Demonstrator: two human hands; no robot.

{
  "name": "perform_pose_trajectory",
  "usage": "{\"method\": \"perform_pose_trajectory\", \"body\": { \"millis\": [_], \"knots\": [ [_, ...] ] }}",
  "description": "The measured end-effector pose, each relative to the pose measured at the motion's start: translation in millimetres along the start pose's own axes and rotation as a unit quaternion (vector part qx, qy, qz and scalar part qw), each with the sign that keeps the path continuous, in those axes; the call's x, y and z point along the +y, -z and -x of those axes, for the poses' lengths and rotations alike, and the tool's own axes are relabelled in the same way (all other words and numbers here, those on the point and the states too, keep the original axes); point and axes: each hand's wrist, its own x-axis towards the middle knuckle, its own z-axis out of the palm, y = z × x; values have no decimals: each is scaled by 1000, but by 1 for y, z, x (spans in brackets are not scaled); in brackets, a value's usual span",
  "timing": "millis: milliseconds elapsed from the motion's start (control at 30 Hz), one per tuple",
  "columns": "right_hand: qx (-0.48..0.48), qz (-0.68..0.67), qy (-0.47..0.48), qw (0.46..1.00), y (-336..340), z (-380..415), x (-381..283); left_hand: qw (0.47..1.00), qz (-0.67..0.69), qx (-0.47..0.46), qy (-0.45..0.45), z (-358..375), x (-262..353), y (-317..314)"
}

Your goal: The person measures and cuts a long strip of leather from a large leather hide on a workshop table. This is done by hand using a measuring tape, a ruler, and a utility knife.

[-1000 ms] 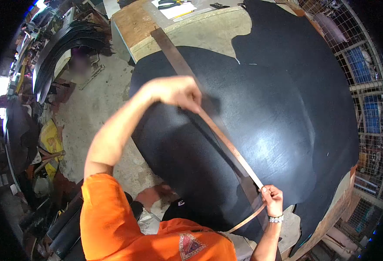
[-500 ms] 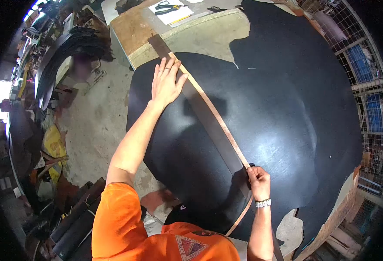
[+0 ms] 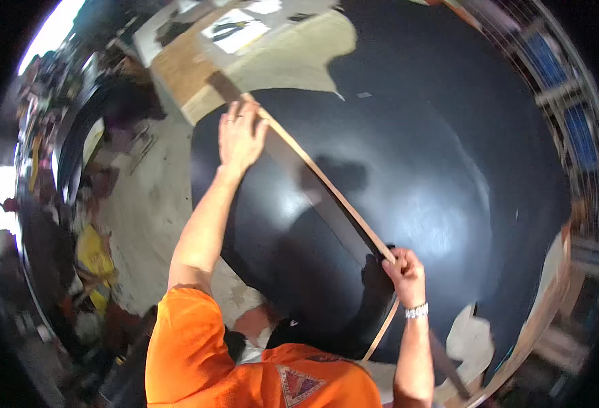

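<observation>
A long, narrow tan strip (image 3: 320, 171) runs diagonally across a large black sheet that looks like leather (image 3: 442, 177). My left hand (image 3: 240, 139) lies flat with fingers stretched out, its fingertips at the strip's far end. Near me, my right hand (image 3: 406, 273) pinches the strip between thumb and fingers, and the strip's tail (image 3: 383, 330) curves down toward my body. Beside and under the strip lies a long dark flat bar (image 3: 226, 86), partly hidden by my left hand. A dark gap shows along the strip near my right hand.
At the table's far end are pliers (image 3: 230, 28) on white paper (image 3: 240, 41) and a brown board (image 3: 184, 64). Wire-mesh racking (image 3: 551, 95) stands on the right. Dark hides (image 3: 75, 146) and a yellow bag (image 3: 95, 255) are on the left, beyond the concrete floor (image 3: 153, 204).
The view has shifted and blurred slightly. The strip's near part now looks lifted off the bar, drawn straight by my right hand. My left hand stays at the far end.
</observation>
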Motion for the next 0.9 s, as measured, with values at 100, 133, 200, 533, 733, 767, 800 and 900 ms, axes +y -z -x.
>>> {"method": "perform_pose_trajectory", "body": {
  "millis": [100,133,200,533,733,767,800,900],
  "knots": [
    [9,-31,15,999,15,28,15,996,-89,31,-8,0,8,18],
    [30,-20,33,999,30,49,5,993,-102,-50,-25,1,36,43],
    [58,-8,-19,998,66,96,35,997,-22,-51,-57,-3,11,18],
    [397,-56,-222,889,231,358,229,997,-31,-42,-55,-28,-42,-32],
    [490,35,-307,815,281,401,291,997,-25,-55,-50,-29,-33,-28],
    [494,42,-315,809,285,401,298,997,-23,-61,-46,-30,-33,-27],
    [491,45,-319,810,289,400,304,997,-22,-68,-42,-31,-35,-28],
    [488,60,-332,805,295,396,311,997,-14,-48,-60,-35,-41,-32]
  ]
}}
